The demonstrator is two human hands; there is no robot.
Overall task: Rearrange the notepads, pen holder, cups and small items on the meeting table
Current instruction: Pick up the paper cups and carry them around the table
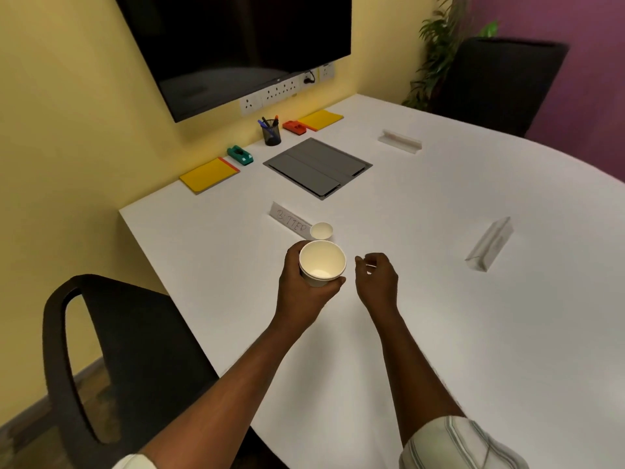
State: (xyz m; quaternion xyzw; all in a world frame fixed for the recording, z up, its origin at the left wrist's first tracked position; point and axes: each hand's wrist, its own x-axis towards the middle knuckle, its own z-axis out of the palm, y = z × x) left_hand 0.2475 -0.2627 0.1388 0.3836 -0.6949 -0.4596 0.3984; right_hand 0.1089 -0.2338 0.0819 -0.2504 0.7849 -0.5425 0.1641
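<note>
My left hand (pixel 301 289) grips a white paper cup (pixel 322 263) (it looks like a stack of cups) above the white table (pixel 439 316). A second, smaller-looking paper cup (pixel 321 230) stands on the table just behind it, beside a name card (pixel 290 222). My right hand (pixel 377 275) hovers to the right of the held cup, fingers loosely curled, holding nothing. Along the wall edge lie a yellow notepad (pixel 209 175), a teal stapler-like item (pixel 240 155), a black pen holder (pixel 272 133) with pens, a red item (pixel 294 126) and another yellow notepad (pixel 321 120).
A grey cable hatch (pixel 318 167) is set into the table. Two clear name-card stands (pixel 399 141) (pixel 490 244) lie further right. A black chair (pixel 111 350) stands at the left, another chair (pixel 500 82) and a plant at the far corner. A dark screen (pixel 236 45) hangs on the wall.
</note>
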